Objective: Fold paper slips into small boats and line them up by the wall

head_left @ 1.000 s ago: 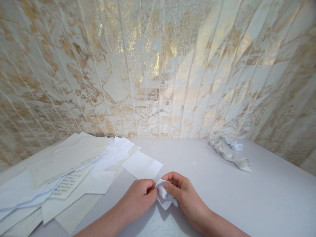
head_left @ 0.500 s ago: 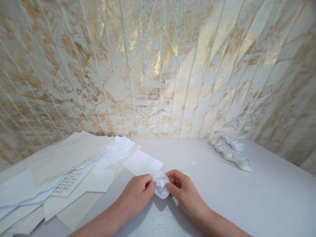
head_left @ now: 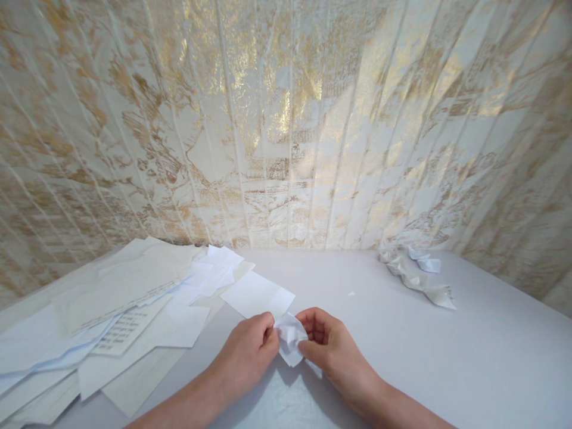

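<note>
I am pinching partly folded paper (head_left: 290, 335) with left hand (head_left: 248, 351) and right hand (head_left: 337, 353); shaped pieces (head_left: 439, 296) are lying apart; loose sheets (head_left: 179, 326) are lying flat.

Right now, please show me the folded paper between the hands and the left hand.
Folded paper (head_left: 289, 338): head view, its creased middle.
Left hand (head_left: 249, 350): head view, back of the hand.

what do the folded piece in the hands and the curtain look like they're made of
The folded piece looks like thin, matte white paper, judging by its sharp creases. The curtain seems to be light fabric; its gold pattern shines, perhaps metallic print.
</note>
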A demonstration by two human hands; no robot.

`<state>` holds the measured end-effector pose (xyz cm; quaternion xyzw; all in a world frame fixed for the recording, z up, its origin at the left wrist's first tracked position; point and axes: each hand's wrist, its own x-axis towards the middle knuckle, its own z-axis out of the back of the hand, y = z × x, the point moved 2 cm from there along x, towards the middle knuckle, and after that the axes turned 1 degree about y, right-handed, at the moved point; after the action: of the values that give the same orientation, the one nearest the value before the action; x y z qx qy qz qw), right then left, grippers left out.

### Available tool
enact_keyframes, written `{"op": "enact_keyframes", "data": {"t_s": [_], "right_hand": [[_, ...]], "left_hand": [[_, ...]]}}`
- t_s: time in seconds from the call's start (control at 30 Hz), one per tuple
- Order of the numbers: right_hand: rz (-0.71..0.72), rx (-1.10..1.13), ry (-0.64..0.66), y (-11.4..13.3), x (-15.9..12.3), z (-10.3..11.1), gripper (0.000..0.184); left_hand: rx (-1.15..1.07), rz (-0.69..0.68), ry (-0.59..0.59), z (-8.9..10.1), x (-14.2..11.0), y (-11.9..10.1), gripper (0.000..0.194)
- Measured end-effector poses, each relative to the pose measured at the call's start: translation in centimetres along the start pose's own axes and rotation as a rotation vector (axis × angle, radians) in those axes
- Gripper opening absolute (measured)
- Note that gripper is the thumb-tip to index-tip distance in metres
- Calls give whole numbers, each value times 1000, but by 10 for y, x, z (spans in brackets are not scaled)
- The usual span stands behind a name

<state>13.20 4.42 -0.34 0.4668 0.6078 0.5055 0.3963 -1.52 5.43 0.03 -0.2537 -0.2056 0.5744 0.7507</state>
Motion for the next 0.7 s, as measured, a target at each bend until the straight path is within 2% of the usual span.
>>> {"op": "enact_keyframes", "data": {"t_s": [0.13,0.27,0.37,0.5,0.7], "right_hand": [[-59,59,-2,5,-5,-3,24],[-88,113,79,6,-6,-5,29],[-54,37,126,2,-5,-3,33],[-23,-97,122,-4,-2,3,41],[-38,-20,165,-4,-1,5,46]], "left_hand": [[-1,3,-1,-2,-1,-1,19],[-20,-3,14,-2,-1,-4,19],[-25,-10,16,0,-1,-5,19],[-24,-14,18,1,-1,-5,20],[-48,-19,42,0,-2,-5,20]]}}
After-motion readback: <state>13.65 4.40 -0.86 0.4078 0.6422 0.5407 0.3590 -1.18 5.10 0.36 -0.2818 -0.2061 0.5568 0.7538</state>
